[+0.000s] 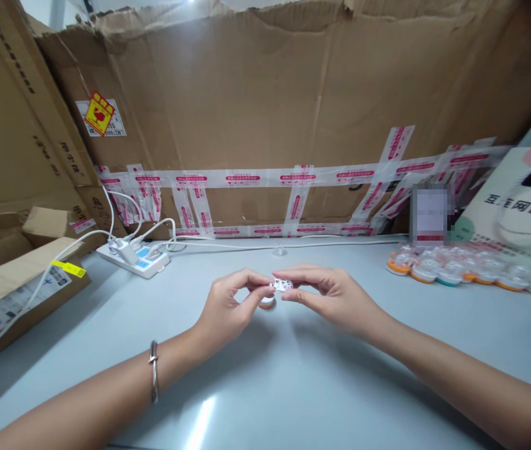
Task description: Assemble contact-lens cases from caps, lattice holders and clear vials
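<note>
A small white piece with dark openings [283, 285] is held up between both hands over the table. My left hand [232, 303] pinches its left end between thumb and fingers. From the other side, my right hand [326, 292] grips it with the thumb below and the fingers above. Just under my left fingertips, a small round item with a white top and orange rim [268, 302] rests on the table [256, 394], partly covered by the fingers. Behind the hands lies a small clear round piece [279, 250].
A white power strip with plugs and cables [141, 257] lies at the back left, beside an open cardboard box [16, 294]. Several clear-topped round items [457, 265] sit at the right, near a printed white bag [523, 219]. A large taped cardboard sheet [246, 94] stands behind.
</note>
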### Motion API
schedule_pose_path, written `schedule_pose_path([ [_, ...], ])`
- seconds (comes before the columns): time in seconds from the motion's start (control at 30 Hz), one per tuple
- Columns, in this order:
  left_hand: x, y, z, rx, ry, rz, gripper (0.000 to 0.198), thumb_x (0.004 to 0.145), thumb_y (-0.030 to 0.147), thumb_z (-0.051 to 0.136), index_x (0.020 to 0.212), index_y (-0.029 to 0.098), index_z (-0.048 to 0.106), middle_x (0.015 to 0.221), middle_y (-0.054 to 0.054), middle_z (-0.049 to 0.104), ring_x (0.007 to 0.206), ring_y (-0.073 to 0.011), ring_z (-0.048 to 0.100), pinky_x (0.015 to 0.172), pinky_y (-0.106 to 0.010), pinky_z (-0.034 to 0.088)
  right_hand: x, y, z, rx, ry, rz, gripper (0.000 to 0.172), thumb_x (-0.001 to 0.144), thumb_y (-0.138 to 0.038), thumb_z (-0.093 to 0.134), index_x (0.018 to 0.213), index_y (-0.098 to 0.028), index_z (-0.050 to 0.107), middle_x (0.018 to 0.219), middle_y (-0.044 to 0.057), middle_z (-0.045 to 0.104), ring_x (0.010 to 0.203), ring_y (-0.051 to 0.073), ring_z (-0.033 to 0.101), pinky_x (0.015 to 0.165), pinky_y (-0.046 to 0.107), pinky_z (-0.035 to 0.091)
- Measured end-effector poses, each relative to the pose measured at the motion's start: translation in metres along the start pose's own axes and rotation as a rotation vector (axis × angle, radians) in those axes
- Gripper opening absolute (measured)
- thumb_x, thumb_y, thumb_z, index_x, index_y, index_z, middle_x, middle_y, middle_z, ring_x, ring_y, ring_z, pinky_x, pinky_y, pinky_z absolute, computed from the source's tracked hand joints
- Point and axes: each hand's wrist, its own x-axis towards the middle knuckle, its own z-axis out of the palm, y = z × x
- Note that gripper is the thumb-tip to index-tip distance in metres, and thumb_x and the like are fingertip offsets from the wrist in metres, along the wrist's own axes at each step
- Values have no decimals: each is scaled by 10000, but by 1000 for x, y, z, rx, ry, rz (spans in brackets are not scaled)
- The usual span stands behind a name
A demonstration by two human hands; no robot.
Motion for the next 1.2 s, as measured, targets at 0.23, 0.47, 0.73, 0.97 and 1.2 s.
schedule_pose_path([
  [0.23,-2,2,1,-84,5,-80,74,806,175,576,765,149,633,729,-36,699,715,-158,658,683,-266,526,-2,-2,2,-68,-4,-52,245,781,-297,608,1014,-300,683,886,12,710,840,171,637,768,320,504],
  [0.47,-1,2,4,-320,14,-206,74,792,208,594,760,145,617,728,-24,678,675,-143,646,657,-266,543,-4,7,3,-454,49,-520,288,884,-213,467,1139,-187,599,874,60,709,783,162,637,715,309,519],
  [0.73,-1,7,5,-375,19,-241,98,782,239,601,736,152,609,677,-17,658,651,-137,628,638,-267,546,-3,5,3,-986,162,-890,283,865,-118,462,1137,-96,538,749,83,686,665,192,627,599,329,508],
  [0.97,-1,10,5,-259,34,-209,99,787,230,584,720,158,593,677,-7,643,645,-127,615,634,-254,540,-5,2,2,-1008,127,-883,301,874,-112,431,1155,-125,537,743,76,668,671,199,617,614,339,487],
  [1.2,0,10,3,-161,21,-175,83,800,217,577,739,161,582,685,0,632,645,-120,609,623,-236,523,-3,4,4,-883,115,-818,210,883,-128,413,957,-141,609,695,66,641,639,175,584,613,313,470],
])
